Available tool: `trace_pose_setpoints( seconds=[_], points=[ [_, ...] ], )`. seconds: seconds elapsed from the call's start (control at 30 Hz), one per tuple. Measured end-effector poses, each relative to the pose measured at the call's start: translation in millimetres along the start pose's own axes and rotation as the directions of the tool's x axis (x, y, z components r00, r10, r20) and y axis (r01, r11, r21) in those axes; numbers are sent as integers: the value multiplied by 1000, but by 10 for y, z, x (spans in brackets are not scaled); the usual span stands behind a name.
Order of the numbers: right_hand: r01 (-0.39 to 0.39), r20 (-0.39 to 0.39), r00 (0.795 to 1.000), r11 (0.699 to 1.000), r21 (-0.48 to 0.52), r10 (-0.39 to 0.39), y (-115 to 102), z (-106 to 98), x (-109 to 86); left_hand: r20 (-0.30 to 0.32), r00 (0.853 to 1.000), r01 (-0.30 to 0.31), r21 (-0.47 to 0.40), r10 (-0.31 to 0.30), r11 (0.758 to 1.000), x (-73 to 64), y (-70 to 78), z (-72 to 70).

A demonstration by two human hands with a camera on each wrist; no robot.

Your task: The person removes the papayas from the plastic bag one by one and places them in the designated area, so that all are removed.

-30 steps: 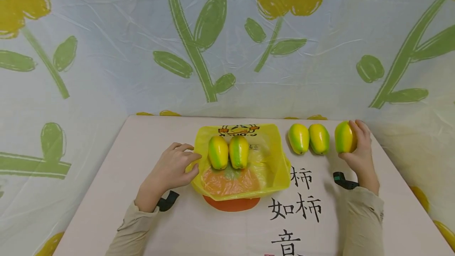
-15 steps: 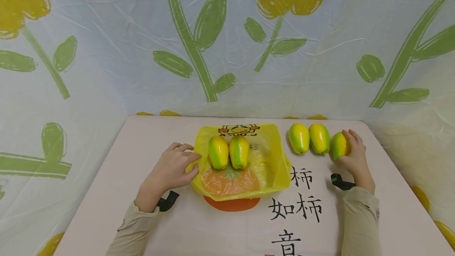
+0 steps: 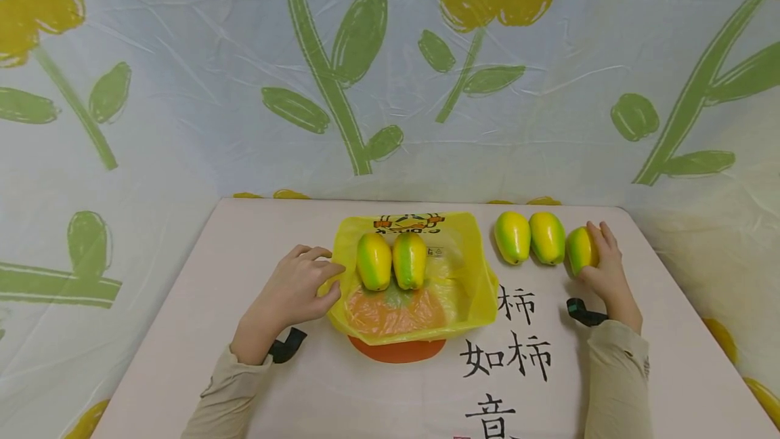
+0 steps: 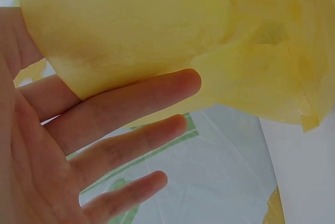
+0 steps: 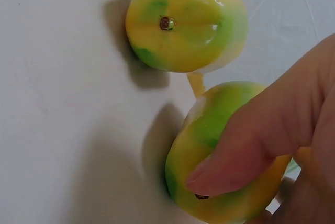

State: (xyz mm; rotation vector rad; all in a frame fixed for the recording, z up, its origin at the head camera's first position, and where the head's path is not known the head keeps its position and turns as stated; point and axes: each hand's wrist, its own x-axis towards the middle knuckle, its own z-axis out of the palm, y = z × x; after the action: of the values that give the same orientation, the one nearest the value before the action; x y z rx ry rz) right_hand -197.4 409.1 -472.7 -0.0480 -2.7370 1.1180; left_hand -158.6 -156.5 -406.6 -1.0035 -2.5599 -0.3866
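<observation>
At the right of the table, my right hand (image 3: 609, 269) holds a yellow-green papaya (image 3: 581, 251), thumb on its near end in the right wrist view. Two similar papayas, one at the left (image 3: 512, 238) and one in the middle (image 3: 547, 238), lie beside it in a row. A yellow plastic bag (image 3: 472, 310) lies in the middle with two papayas on it, a left one (image 3: 374, 263) and a right one (image 3: 409, 261). My left hand (image 3: 298, 286) touches the bag's left edge; in the left wrist view its fingers (image 4: 120, 103) are extended, thumb and index partly hidden behind the plastic.
The pale table cover (image 3: 390, 405) bears black written characters (image 3: 506, 358) and an orange printed shape (image 3: 396, 349) partly under the bag. A flower-patterned cloth (image 3: 244, 53) hangs behind and at both sides.
My right hand has brought its papaya left and nearer, down beside the other two in the row. The left hand and the bag have stayed put.
</observation>
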Motion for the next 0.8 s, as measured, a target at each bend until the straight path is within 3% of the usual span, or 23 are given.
trace_pose_setpoints(
  seconds=[0.17, 0.3, 0.53, 0.8],
  points=[
    [-44, 15, 999, 999, 10, 44, -29, -12, -22, 3, 1000, -1, 0, 1, 1000, -5, -3, 1],
    [-28, 10, 1000, 1000, -4, 28, -35, -20, -35, 3, 1000, -1, 2, 1, 1000, -7, -5, 5],
    [-24, -13, 1000, 997, 67, 25, -34, -11, -34, 11, 1000, 3, 1, -3, 1000, 0, 3, -2],
    [-70, 14, 997, 997, 14, 70, -8, -40, -52, 18, 1000, 5, -1, -5, 1000, 2, 8, -6]
  ],
)
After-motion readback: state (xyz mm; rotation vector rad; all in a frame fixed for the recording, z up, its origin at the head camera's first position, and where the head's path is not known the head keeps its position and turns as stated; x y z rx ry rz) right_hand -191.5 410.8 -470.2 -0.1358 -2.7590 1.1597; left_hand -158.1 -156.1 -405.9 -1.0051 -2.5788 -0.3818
